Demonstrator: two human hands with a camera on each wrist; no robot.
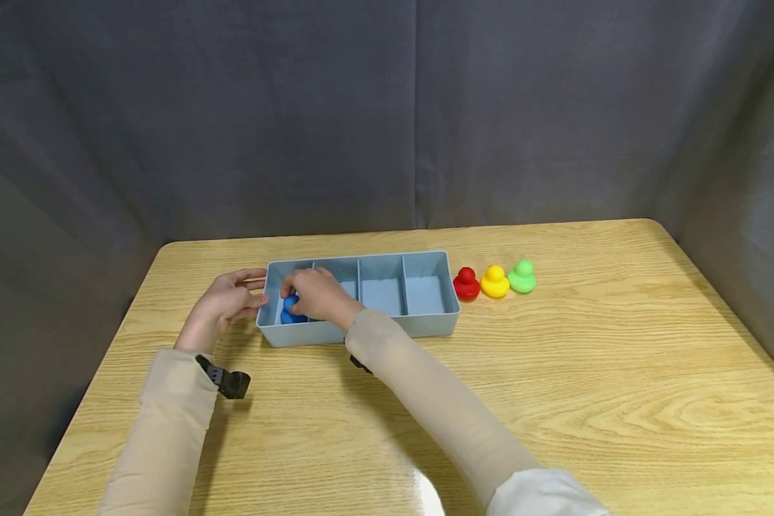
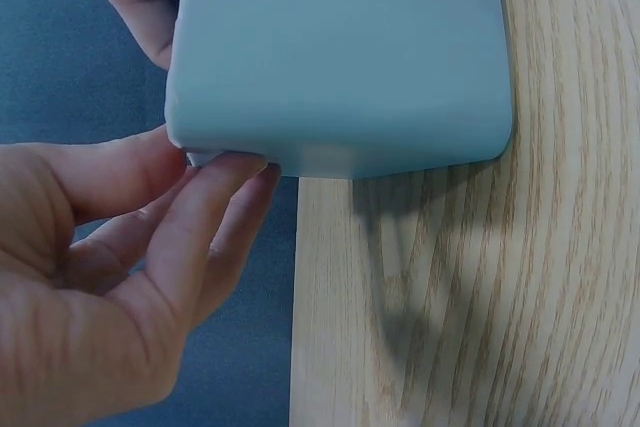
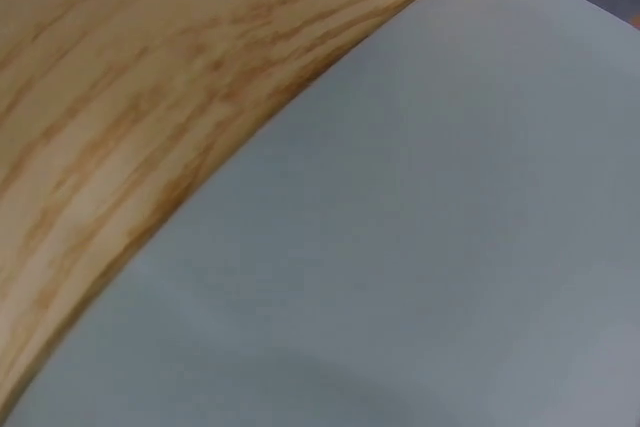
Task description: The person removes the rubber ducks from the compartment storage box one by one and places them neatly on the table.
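Head view | right hand [image 1: 316, 292] grips blue duck [image 1: 290, 309] | leftmost tray [image 1: 361, 331] compartment

Both grips [image 1: 228, 299] [image 1: 314, 294] forward, fingers curled

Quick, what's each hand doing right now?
Left hand: open, fingers touching the left end of the grey divided tray.
Right hand: gripping the blue duck in the leftmost compartment.

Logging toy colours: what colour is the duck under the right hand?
Blue duck, in the tray's leftmost compartment; head view.
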